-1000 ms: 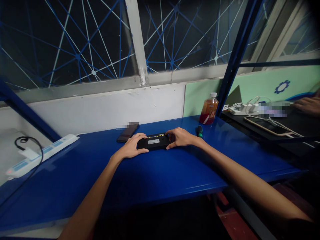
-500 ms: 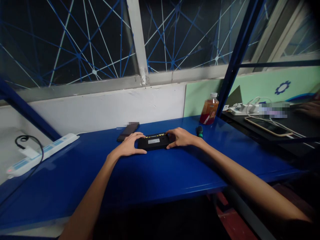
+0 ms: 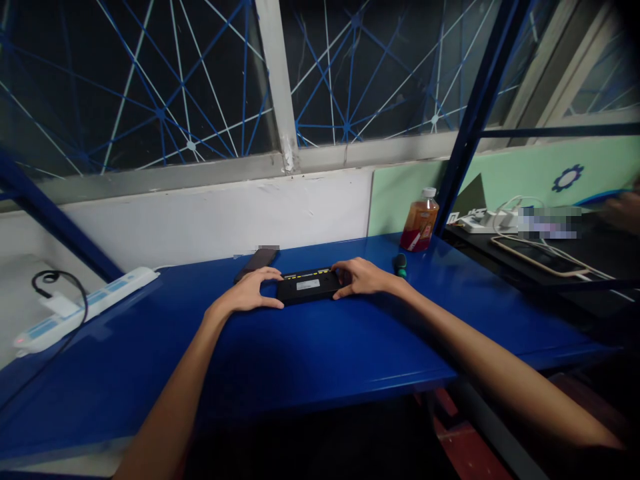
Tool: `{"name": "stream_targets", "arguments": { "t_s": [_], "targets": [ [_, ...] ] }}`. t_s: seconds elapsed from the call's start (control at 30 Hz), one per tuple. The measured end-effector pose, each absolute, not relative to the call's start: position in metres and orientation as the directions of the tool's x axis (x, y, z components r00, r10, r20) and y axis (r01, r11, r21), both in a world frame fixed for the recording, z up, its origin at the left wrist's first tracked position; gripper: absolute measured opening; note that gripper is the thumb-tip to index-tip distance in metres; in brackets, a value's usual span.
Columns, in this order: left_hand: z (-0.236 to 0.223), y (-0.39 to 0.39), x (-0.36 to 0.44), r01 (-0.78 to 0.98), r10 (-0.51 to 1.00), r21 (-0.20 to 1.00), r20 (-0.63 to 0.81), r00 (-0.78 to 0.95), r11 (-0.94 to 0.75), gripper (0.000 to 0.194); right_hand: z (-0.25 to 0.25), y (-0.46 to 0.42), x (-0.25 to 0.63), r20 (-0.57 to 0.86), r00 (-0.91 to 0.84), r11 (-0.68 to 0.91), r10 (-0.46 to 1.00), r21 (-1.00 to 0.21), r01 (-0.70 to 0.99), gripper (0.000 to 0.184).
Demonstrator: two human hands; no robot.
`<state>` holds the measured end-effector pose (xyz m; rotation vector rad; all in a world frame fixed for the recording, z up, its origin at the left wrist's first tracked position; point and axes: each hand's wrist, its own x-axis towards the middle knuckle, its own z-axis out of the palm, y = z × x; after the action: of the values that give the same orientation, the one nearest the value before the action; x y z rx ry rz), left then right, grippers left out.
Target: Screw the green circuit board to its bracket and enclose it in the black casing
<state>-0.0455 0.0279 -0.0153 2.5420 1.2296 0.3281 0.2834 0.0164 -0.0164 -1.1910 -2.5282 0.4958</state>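
A flat black rectangular case (image 3: pixel 320 291) lies on the blue table (image 3: pixel 320 353), with a white label and a row of yellow marks along its far edge. I cannot make out its exact kind. My right hand (image 3: pixel 363 277) grips its right end, thumb at the near side and fingers at the far side. At the left end, my left hand (image 3: pixel 247 291) has its thumb and fingers spread wide, their tips by the corners; a gap shows between palm and case. Behind my left hand lies a dark phone-like slab (image 3: pixel 257 262), partly covered by it.
A drink bottle (image 3: pixel 420 223) and a green-and-black screwdriver-like tool (image 3: pixel 401 265) are at the back right. A white power strip (image 3: pixel 90 310) with a black cable lies on the left. To the right, a phone (image 3: pixel 537 257) and white cables rest on a black surface near another person's hand (image 3: pixel 625 210).
My left hand has slid slightly left, loosening from the case's left end. My right hand stays on the right end. The other person's blurred hand at the far right has shifted.
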Motion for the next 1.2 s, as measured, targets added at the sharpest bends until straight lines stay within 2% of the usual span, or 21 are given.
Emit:
{"name": "stream_targets", "arguments": {
  "t_s": [0.3, 0.83, 1.2],
  "targets": [
    [-0.0173, 0.0278, -0.0458, 0.739, 0.797, 0.333, 0.067, 0.600, -0.585, 0.061, -0.0188, 0.0170, 0.2821, 0.132, -0.600, 0.596, 0.789, -0.403, 0.694, 0.070],
    [-0.0192, 0.0246, -0.0407, 0.762, 0.811, 0.307, 0.066, 0.581, -0.570, 0.065, -0.0232, 0.0170, 0.2797, 0.158, -0.587, 0.608, 0.794, -0.228, 0.761, 0.065],
    [-0.0141, 0.0210, -0.0371, 0.766, 0.819, 0.317, 0.067, 0.570, -0.560, 0.061, -0.0216, 0.0141, 0.2778, 0.203, -0.594, 0.624, 0.778, -0.150, 0.767, 0.070]
  ]
}}
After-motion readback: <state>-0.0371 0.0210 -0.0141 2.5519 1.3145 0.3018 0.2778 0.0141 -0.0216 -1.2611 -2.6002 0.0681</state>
